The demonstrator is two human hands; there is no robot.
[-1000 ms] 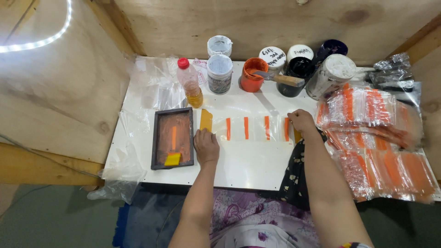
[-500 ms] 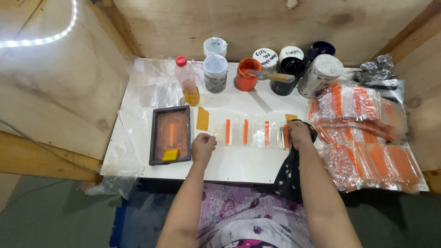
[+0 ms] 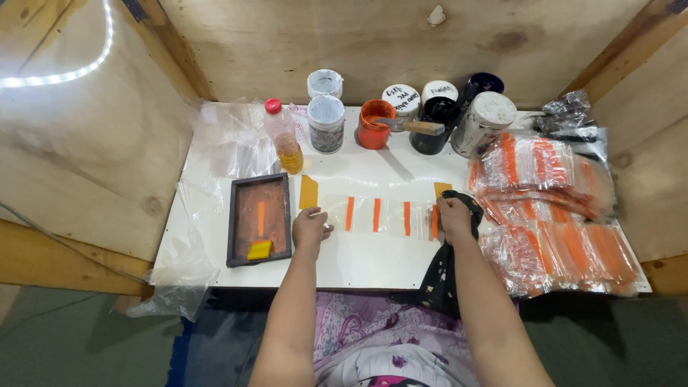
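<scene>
both hands rest on a clear plastic strip (image 3: pixel 376 215) that lies flat across the middle of the white table (image 3: pixel 358 261). left hand (image 3: pixel 310 228) presses its fingertips on the strip's 9 o'clock end, not clenched around anything. right hand (image 3: pixel 451 215) grips a dark stained cloth (image 3: pixel 438 269) and bears down on the strip's 3 o'clock end, beside the last of four orange printed bars (image 3: pixel 378 214).

at 9 o'clock of the left hand sits a dark-framed printing screen (image 3: pixel 259 218) with a yellow squeegee (image 3: pixel 259 250) on it. open paint tubs (image 3: pixel 375 123) and a red-capped bottle (image 3: pixel 284 136) stand at 12 o'clock. stacked printed bags (image 3: pixel 552 204) lie at 3 o'clock.

risks:
- the orange bars are probably wet, though the view does not confirm it; the cloth or right palm sliding across them would smear the print.
- uneven pressure from either hand can wrinkle or shift the thin film.
- an elbow sweep toward 12 o'clock can tip an open tub onto the strip.
- the hanging cloth can drag ink onto the table edge.
</scene>
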